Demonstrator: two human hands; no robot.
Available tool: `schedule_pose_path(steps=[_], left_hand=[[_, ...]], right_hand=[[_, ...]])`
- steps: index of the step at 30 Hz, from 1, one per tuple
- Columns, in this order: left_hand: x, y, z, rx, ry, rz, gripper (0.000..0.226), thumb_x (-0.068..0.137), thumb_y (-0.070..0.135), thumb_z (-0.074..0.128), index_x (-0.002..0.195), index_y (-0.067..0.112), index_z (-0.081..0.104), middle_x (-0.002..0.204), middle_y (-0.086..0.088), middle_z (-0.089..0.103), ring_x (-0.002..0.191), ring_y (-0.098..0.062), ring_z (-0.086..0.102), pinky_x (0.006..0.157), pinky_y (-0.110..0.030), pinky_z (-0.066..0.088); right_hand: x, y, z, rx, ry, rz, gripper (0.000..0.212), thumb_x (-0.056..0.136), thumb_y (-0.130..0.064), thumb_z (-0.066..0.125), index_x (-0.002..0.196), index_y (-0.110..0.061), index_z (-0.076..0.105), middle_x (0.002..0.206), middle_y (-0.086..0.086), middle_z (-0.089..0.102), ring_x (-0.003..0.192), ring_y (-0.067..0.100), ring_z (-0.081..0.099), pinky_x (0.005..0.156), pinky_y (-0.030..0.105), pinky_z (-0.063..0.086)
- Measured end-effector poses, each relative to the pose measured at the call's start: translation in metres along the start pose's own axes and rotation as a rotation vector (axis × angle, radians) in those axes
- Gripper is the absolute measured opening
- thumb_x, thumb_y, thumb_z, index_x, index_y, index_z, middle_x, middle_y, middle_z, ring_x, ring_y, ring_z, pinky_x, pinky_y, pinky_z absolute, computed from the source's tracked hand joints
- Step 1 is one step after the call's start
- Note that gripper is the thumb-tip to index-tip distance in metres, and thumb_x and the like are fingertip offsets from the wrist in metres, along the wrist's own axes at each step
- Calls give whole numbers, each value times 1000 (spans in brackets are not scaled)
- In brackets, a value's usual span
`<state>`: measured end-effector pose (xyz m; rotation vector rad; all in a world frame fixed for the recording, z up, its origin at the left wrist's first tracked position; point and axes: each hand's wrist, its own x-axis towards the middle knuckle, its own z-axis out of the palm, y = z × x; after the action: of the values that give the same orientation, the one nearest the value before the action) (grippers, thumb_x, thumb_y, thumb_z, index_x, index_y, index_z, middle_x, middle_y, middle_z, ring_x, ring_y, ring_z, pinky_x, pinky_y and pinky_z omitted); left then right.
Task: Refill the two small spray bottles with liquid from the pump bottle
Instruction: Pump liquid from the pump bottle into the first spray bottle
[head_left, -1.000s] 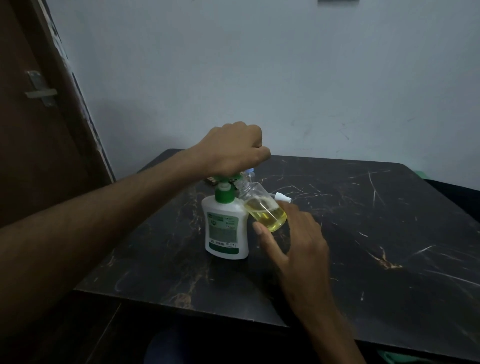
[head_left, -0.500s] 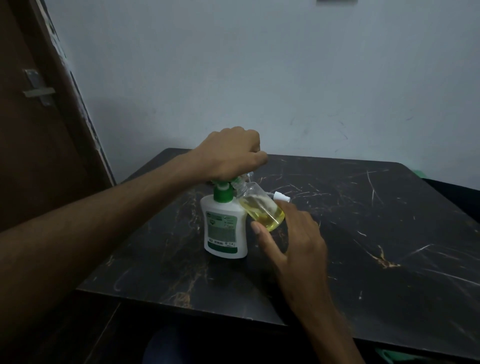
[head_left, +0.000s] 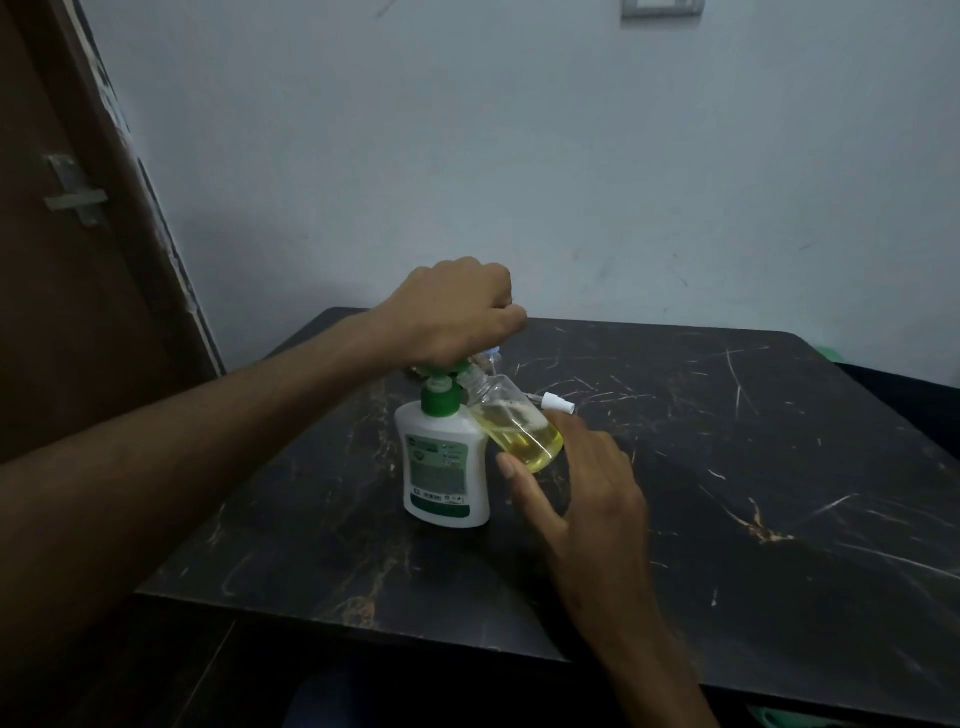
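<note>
Dark marble table (head_left: 727, 467), pale wall behind. Left hand (head_left: 452, 312) fisted on pump bottle (head_left: 447, 467) head near the far-left corner. Right hand (head_left: 582, 478) pinches tilted spray bottle (head_left: 519, 431) under nozzle, about half full. Loose sprayer cap (head_left: 558, 404) behind; second bottle probably hidden.
</note>
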<state>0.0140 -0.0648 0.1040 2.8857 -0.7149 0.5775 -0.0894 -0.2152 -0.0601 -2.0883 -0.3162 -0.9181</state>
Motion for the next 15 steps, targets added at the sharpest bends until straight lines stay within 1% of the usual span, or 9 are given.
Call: schedule_pose_path(steps=[3,5,7,9,10,13,15], left_hand=[[2,1,-2,2,10,-1,35,93,44,47,72,16,46,82,-7,63,76,-31,58,60,-36,33],[2,3,2,-11,-11,-4,37,90,47,44,77,13,53,87,-9,66,80,-32,61,62,-38,38],[0,3,5,-10,-29,0,38,95,45,46,79,12,55,88,-9,65,81,-31,62,62,-38,39],[0,3,4,7,-28,1,37,98,40,49,70,16,45,81,-7,60,75,-29,57,58,-36,33],[0,2,3,14,-24,5,38,97,41,49,69,17,43,80,-8,60,74,-29,56,58,-36,32],[3,1,1,6,-11,12,37,92,46,45,70,16,43,81,-9,61,75,-31,58,60,-38,35],[3,0,2,-13,-32,2,39,97,42,50,69,16,42,75,-5,56,70,-27,53,59,-37,32]], right_hand=[[0,0,0,0,7,-2,47,98,-64,50,134,-33,54,110,-13,59,99,11,54,82,35,51],[0,0,0,-1,6,-4,47,98,-63,50,134,-32,54,110,-15,58,99,9,54,82,36,51],[1,0,0,2,11,-9,46,98,-62,51,134,-33,53,110,-14,58,98,10,54,82,36,51],[0,0,0,9,21,-18,45,98,-60,54,134,-33,53,111,-15,58,99,9,55,83,35,51],[0,0,0,13,25,-23,45,98,-59,55,134,-32,54,111,-16,58,100,8,55,83,35,51],[0,0,0,18,21,-20,46,98,-59,55,135,-32,53,112,-14,59,100,9,55,83,35,51],[0,1,1,17,17,-23,46,98,-58,56,135,-31,54,112,-14,60,100,8,55,83,35,51]])
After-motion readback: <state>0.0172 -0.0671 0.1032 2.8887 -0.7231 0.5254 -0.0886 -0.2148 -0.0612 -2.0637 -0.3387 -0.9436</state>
